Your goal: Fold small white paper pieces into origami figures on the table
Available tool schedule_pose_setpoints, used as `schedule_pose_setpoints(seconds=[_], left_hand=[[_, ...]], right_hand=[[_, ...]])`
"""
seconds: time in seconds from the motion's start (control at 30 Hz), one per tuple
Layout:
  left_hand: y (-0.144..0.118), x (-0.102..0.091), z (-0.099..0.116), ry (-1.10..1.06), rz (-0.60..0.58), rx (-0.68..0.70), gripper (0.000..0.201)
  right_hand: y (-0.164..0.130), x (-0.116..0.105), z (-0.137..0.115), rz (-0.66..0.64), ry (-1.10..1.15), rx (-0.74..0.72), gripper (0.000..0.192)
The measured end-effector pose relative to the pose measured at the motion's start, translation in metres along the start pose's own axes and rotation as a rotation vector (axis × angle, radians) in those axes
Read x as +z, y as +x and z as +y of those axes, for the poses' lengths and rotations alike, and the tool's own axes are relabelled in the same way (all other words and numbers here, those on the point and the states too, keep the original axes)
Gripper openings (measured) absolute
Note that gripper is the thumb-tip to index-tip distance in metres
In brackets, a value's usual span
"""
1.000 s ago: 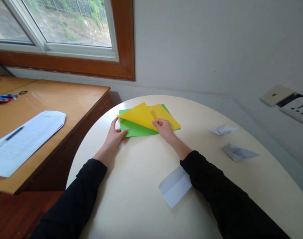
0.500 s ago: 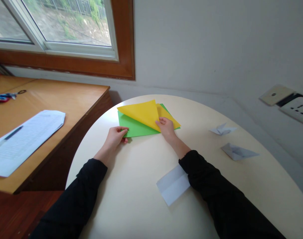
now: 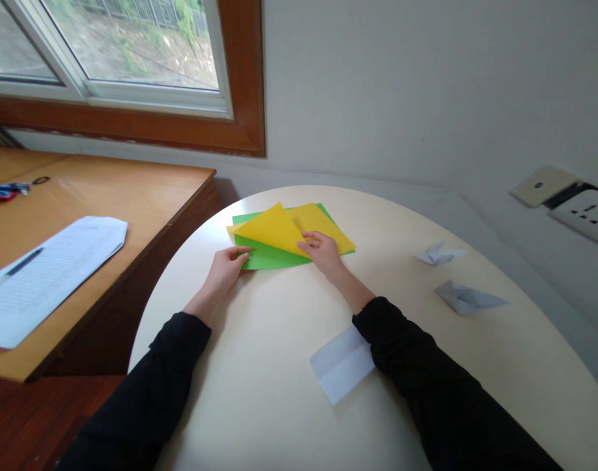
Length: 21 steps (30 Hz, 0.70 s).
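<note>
A yellow sheet of paper [image 3: 267,226] lies partly over a green sheet of paper [image 3: 264,257] at the far side of a round table [image 3: 250,366]. One part of the yellow sheet is lifted and bent over. My right hand [image 3: 324,252] pinches the near edge of this yellow part. At the near left corner of the green sheet, my left hand [image 3: 229,265] has its fingers closed on the edge. Part of the green sheet is hidden under the yellow.
A creased white paper [image 3: 343,366] lies under my right sleeve. Two folded paper pieces [image 3: 440,254] [image 3: 468,297] sit at the right. On the wooden desk [image 3: 146,190] are printed sheets [image 3: 58,281], a pen [image 3: 14,270] and keys [image 3: 14,190]. A wall socket [image 3: 586,216] is at right.
My right hand has drawn the lifted yellow edge slightly to the left and down. More yellow paper shows at the right. My left hand stays at the green corner.
</note>
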<state>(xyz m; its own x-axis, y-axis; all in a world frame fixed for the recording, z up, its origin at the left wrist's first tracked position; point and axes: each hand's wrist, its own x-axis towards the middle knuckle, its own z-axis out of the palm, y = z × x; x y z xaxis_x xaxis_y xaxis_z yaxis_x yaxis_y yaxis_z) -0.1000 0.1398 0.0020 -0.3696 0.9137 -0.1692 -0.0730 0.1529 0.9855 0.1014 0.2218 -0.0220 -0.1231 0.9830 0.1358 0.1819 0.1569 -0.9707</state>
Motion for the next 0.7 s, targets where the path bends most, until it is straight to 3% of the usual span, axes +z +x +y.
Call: schedule_pose_setpoints(seconds=[0.07,0.33,0.5,0.7], left_hand=[[0.000,0.000,0.000,-0.018,0.009,-0.006,0.009],[-0.002,0.002,0.005,-0.083,0.044,-0.070,0.030],[-0.002,0.004,0.011,-0.135,0.065,-0.138,0.022],[0.000,0.003,0.008,-0.118,0.066,-0.140,0.014]], right_hand=[[-0.002,0.001,-0.002,-0.035,0.000,-0.013,0.027],[-0.006,0.001,-0.008,-0.180,0.002,-0.053,0.027],[-0.011,0.001,-0.013,-0.287,-0.033,-0.067,0.025],[-0.012,0.001,-0.014,-0.295,-0.065,-0.073,0.027]])
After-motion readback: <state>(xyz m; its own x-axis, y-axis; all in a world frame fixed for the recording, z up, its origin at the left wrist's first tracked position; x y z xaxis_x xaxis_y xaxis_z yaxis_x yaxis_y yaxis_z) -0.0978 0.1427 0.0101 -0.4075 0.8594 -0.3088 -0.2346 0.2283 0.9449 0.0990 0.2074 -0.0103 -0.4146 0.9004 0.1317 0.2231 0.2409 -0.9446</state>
